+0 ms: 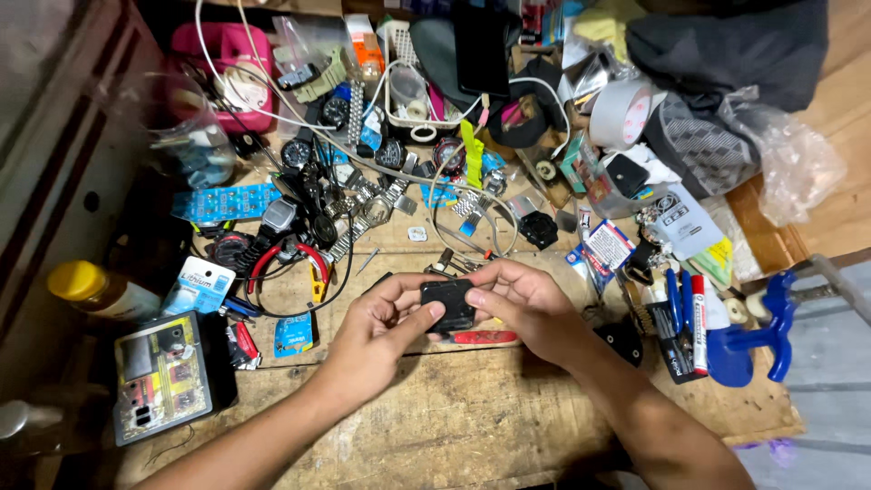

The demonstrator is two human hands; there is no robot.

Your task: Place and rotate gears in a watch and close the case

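Black watch case (447, 304) held over wooden bench (472, 417) between both hands: left hand (381, 327) thumb pressing its face, right hand (522, 304) fingers clamping the side. Inspection or opening step, judging; next needs firm, steady grip. Red-handled tool (484, 338) lies beneath.

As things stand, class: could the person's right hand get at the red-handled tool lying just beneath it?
Probably yes. The right hand sits almost over the red-handled tool, nothing between them, but both it and the left hand grip the small black case.
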